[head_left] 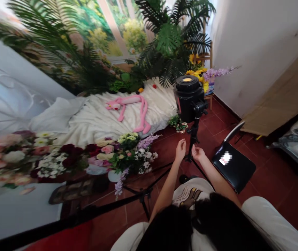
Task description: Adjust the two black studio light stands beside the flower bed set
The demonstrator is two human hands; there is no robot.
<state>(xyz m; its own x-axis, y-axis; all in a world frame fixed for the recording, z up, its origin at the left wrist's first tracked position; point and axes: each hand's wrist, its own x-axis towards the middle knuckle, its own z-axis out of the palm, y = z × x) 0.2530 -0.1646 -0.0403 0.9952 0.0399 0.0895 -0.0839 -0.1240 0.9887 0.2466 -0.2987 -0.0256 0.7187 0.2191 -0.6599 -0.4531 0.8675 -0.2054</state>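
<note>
A black studio light [189,96] stands upright on a black stand [194,130] just ahead of me. On the left side of the stand is my left hand [181,149], its fingers raised and loosely curved, with nothing visible in it. My right hand [198,152] is on the other side, palm partly turned up and fingers slightly curled apart, also holding nothing that shows. Both hands are near the pole below the lamp; whether either touches it is hard to tell.
A pink plush toy [134,101] lies on a white furry cover [93,113]. Artificial flowers [128,153] fill the left side. Palm leaves [169,42] stand behind. A black folding chair [235,169] is at the right, and tripod legs [145,191] cross the tiled floor.
</note>
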